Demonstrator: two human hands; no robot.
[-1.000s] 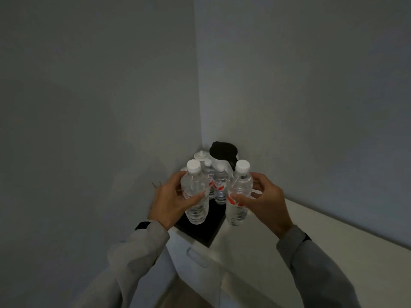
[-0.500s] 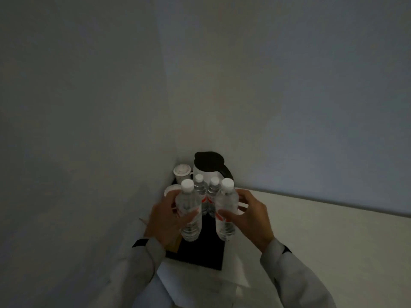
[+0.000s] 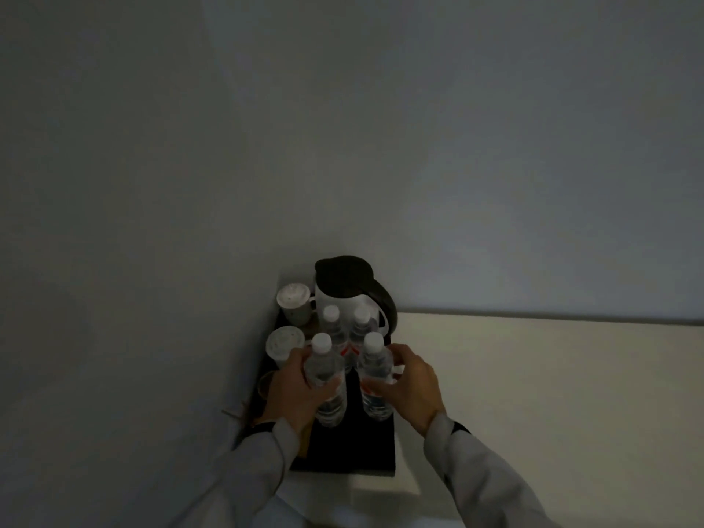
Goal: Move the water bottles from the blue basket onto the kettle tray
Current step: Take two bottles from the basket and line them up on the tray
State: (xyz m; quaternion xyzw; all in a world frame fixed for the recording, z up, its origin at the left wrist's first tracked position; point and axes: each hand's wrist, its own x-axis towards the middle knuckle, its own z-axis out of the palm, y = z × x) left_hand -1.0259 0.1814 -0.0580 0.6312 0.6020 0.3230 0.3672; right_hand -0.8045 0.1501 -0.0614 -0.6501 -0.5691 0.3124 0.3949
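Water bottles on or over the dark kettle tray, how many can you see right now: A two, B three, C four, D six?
C: the left hand grips one bottle, the right hand grips another, and two more bottles stand behind them in front of the kettle on the tray.

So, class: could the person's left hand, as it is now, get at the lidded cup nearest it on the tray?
Probably not yet. The left hand is wrapped around a bottle, so it is occupied. The lidded cup stands just beyond its fingers with nothing between, so once the bottle is set down it looks reachable.
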